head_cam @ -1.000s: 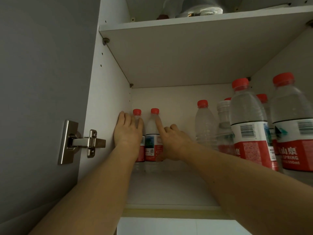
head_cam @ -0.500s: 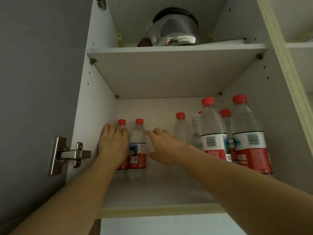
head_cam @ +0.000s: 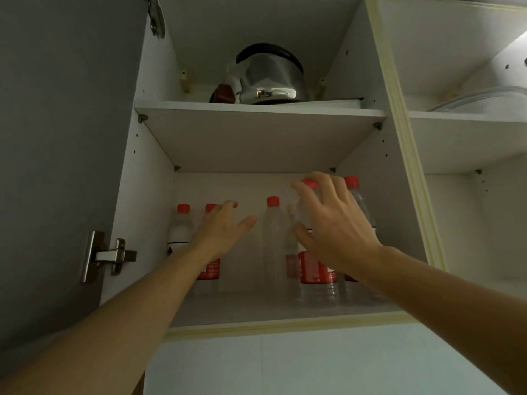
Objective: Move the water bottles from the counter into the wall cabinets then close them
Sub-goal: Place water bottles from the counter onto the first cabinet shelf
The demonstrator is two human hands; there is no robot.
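Cabinet: the wall cabinet (head_cam: 148, 178) is open and fills the middle of the frame; its grey door (head_cam: 57, 155) stands at the left, with a metal hinge (head_cam: 109, 255) low on it.
Water bottles: they stand upright on the lower shelf (head_cam: 256, 309). Two bottles are at the left, one with its red cap in view (head_cam: 183, 223) and a second one (head_cam: 211, 269) just beside it, partly behind my left hand. One clear bottle (head_cam: 272, 246) stands in the middle. A group of bottles (head_cam: 315, 269) is at the right, partly behind my right hand.
Left hand: my left hand (head_cam: 221, 233) is raised in front of the two left bottles, fingers spread and relaxed, holding nothing.
Right hand: my right hand (head_cam: 333, 223) is in front of the right group, fingers spread wide. I cannot tell if it touches a bottle; it grips none.
Upper shelf: a shiny metal kettle (head_cam: 271, 78) sits there, in the upper middle of the frame.
Right compartment: a clear lid or bowl (head_cam: 484, 101) lies on its shelf.
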